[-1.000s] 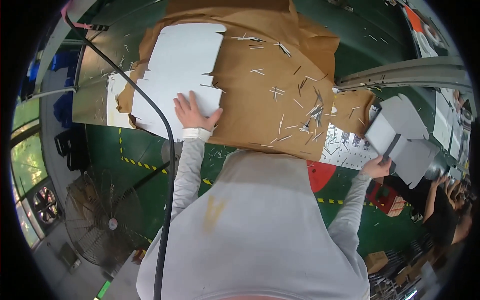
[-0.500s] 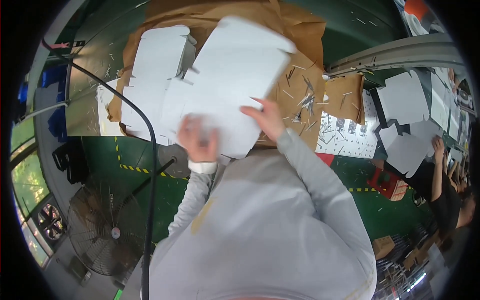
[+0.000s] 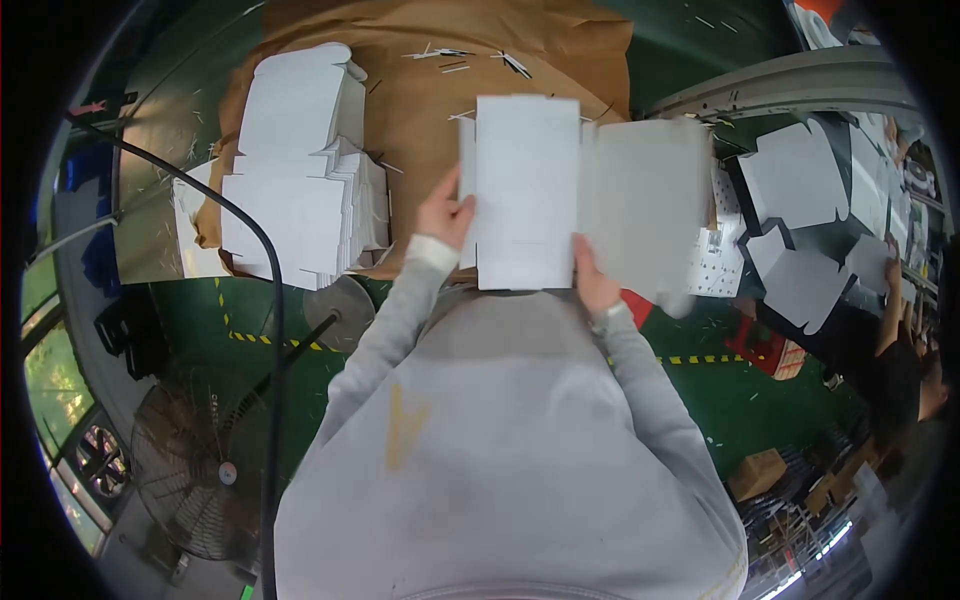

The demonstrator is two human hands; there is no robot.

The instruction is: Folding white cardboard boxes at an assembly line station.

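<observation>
A white flat cardboard box blank (image 3: pixel 528 190) is upright in the picture before my body, over the brown paper. My left hand (image 3: pixel 445 212) is closed on its left edge, near a narrow side flap. At its lower right, my right hand (image 3: pixel 594 280) grips it where the middle panel meets a wide panel (image 3: pixel 645 200). That wide panel stretches right and is slightly blurred. Part of each hand's fingers is hidden by the card. Left of my left hand stands a stack of similar white box blanks (image 3: pixel 290 215), apart from it.
Brown paper (image 3: pixel 415 110) covers the table, with thin card scraps (image 3: pixel 515 65) strewn on it. A black cable (image 3: pixel 262 240) crosses the left side. A floor fan (image 3: pixel 205 465) stands at lower left. At right, a co-worker's arm (image 3: pixel 888 305) reaches toward more white blanks (image 3: pixel 800 185).
The blank has turned from slanted to straight and moved right, off the stack's side. Its wide panel now lies to the right. Both hands have moved right and hold its edges.
</observation>
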